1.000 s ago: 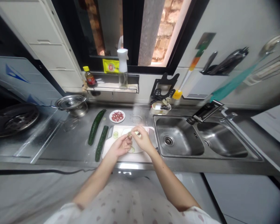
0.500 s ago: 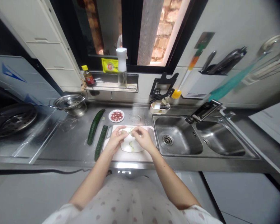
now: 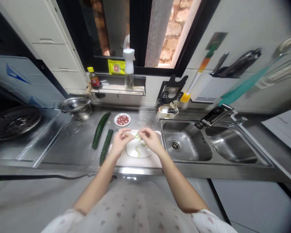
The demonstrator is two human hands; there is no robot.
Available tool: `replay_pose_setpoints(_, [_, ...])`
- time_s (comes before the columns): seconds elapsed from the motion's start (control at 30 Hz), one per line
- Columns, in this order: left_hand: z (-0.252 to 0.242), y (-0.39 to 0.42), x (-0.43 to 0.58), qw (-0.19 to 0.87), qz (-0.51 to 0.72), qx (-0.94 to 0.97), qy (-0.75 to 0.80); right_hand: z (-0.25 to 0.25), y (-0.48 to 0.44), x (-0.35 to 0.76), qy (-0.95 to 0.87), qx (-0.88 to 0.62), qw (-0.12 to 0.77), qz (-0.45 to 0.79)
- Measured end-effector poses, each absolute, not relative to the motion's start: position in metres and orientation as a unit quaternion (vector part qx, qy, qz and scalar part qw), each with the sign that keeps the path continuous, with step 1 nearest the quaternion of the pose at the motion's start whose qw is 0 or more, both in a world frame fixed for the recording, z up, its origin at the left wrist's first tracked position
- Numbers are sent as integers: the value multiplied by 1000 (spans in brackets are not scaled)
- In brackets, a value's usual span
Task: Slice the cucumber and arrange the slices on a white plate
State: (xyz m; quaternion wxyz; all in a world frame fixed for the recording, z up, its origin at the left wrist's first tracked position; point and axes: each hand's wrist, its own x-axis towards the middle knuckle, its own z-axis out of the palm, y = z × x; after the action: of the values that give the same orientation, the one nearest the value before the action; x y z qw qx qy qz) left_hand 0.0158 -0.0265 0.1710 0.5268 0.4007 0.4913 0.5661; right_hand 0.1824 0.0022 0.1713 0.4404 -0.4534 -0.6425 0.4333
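My left hand [image 3: 122, 139] and my right hand [image 3: 150, 139] meet above a white plate [image 3: 133, 153] on the cutting board [image 3: 126, 162]. Their thumbs and fingertips pinch around a thin, pale green cucumber slice [image 3: 137, 136]. Whether the two hands share one slice or have one each is hard to make out. More slices lie on the plate, among them a curved pair [image 3: 138, 151] at the middle. Left of the board lie a cut cucumber [image 3: 106, 147] and a longer whole-looking cucumber [image 3: 101, 130].
Behind the board stands a small dish of chopped red pieces [image 3: 122, 120]. A lidded steel pot [image 3: 79, 108] is at the back left, a frying pan [image 3: 16, 123] beyond it. To the right is the double sink [image 3: 186, 139]. A shelf [image 3: 121, 91] holds bottles.
The view has shifted slightly, moving the scene a little to the right. My hands stay close together over the plate; more slices show between and beneath my right fingers.
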Motion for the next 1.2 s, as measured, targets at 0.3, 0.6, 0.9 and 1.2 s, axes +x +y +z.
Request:
replay_pose_setpoints(0.3, [137, -21, 14, 536, 524, 434, 501, 136, 7, 193, -691, -483, 374, 386])
replay_pose_setpoints(0.6, [67, -18, 18, 475, 385, 529, 589, 93, -1, 196, -757, -558, 182, 287])
replay_pose_setpoints(0.9, [36, -21, 27, 348, 170, 643, 661, 65, -11, 189, -767, -596, 11, 237])
replay_pose_setpoints(1.2, [38, -21, 35, 299, 105, 664, 677, 59, -9, 186, -763, -602, -33, 231])
